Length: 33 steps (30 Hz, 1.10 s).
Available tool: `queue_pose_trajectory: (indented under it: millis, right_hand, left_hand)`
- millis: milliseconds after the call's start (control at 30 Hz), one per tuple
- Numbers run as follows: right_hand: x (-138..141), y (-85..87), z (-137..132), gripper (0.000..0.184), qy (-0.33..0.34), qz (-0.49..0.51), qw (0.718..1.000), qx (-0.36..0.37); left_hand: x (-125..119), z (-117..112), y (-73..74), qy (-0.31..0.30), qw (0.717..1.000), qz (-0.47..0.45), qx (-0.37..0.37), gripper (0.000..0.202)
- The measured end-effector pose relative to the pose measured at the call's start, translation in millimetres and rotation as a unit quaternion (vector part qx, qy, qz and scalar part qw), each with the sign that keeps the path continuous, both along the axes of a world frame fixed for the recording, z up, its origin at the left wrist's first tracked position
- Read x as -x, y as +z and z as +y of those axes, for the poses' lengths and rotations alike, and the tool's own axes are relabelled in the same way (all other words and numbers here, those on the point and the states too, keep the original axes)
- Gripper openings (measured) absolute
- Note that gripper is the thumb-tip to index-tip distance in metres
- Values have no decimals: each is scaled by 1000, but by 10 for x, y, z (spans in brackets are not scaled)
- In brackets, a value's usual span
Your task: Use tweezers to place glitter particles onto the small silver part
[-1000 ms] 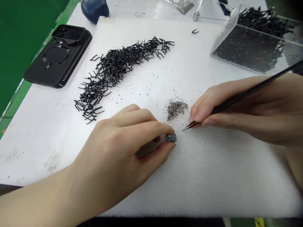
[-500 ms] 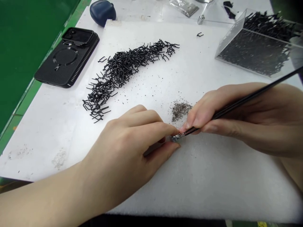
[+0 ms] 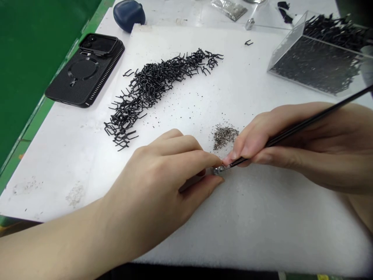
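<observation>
Black tweezers (image 3: 305, 122) sit in the right hand (image 3: 276, 144), held like a pen close to the tips, with the thumb and fingers closed narrowly around them. Their points touch a small shiny metal piece (image 3: 218, 170). The left hand (image 3: 151, 182) pinches that piece between the tips of the thumb and forefinger, also in a narrow grip, with the other fingers curled beneath. The piece sits just above a white foam sheet (image 3: 256, 221), though it is hard to tell whether it touches the foam. The two hands almost meet around it. Just beyond them lies a little pile of glittery grains (image 3: 225, 137), close to the right hand, with dark specks scattered over the foam. Farther left, a long curved heap of black wire clips (image 3: 145, 93) runs across the sheet, and one lone clip (image 3: 248, 42) lies near the far edge. At the upper right stands a see-through plastic box (image 3: 287, 41) filled with more clips. Past the foam on the left rests a phone in a black case (image 3: 84, 74), with a dark blue rounded object (image 3: 128, 15) above it, a silver foil bag (image 3: 230, 8) at the top, and a green surface (image 3: 29, 77) beyond.
</observation>
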State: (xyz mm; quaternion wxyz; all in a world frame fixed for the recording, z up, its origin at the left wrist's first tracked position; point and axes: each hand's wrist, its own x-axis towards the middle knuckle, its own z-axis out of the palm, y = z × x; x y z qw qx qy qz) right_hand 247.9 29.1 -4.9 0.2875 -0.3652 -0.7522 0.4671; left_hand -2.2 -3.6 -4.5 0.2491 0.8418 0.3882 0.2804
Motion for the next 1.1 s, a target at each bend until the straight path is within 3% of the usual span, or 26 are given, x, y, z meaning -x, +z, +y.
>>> queue_pose_trajectory:
  millis: [167,267,367,467,600,833,1000,1100]
  right_hand:
    - [14,5,-11,13,-2,10,1000,-4]
    - [27,22,-5,9,-69,39,997,-27]
    - [-23,60,34,10,-161,25,980,-113]
    - [-170,118,82,14,-199,-69,953,-219]
    - [-380,203,92,15,-157,-209,930,-259]
    - [-434,270,7,21,-60,-267,938,-212]
    - [-245,471,0,18,-101,-258,944,-181]
    - [48,557,186,15,-93,-255,947,-173]
  left_hand:
    - [-27,25,-11,5,1000,4,7,10]
    - [-35,27,-5,7,1000,2,13,11]
    - [-22,8,2,9,1000,-5,24,11]
    - [-11,-3,0,11,1000,-7,24,10]
    - [-15,16,5,12,999,-5,32,10]
    - [1,14,13,4,999,0,51,11]
    - [-2,3,-9,-7,999,-5,52,12]
    - [-6,21,-21,-13,999,-15,49,13]
